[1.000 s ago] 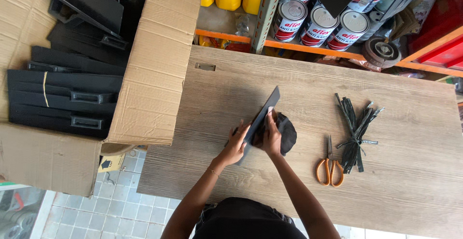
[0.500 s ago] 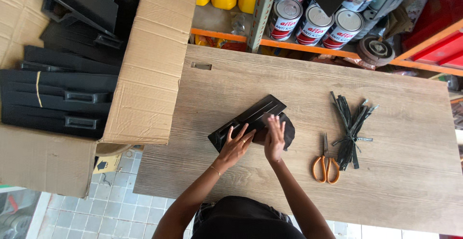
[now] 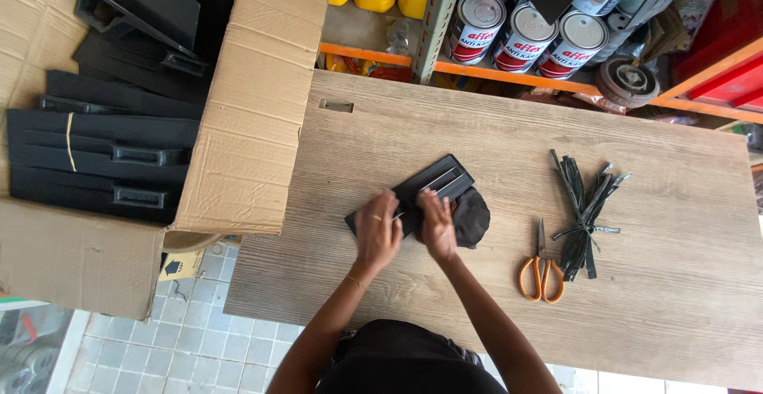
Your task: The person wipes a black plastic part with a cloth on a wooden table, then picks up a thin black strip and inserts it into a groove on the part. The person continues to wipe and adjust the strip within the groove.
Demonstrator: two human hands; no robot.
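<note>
Pressing black plastic panel (image 3: 433, 186) flat on tabletop (image 3: 493, 124): left hand (image 3: 377, 231) spread open on panel's near end, right hand (image 3: 436, 221) open beside it, fingers on panel. Black cloth (image 3: 472, 216) touching panel's right side. Scissors (image 3: 540, 267), bundle of black strips (image 3: 584, 207) farther right; cardboard box (image 3: 246, 124) left.

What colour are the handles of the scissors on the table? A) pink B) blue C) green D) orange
D: the scissors lying on the wooden table, just left of the bundle of black strips, have orange handle loops, off to the right of the right hand.
</note>
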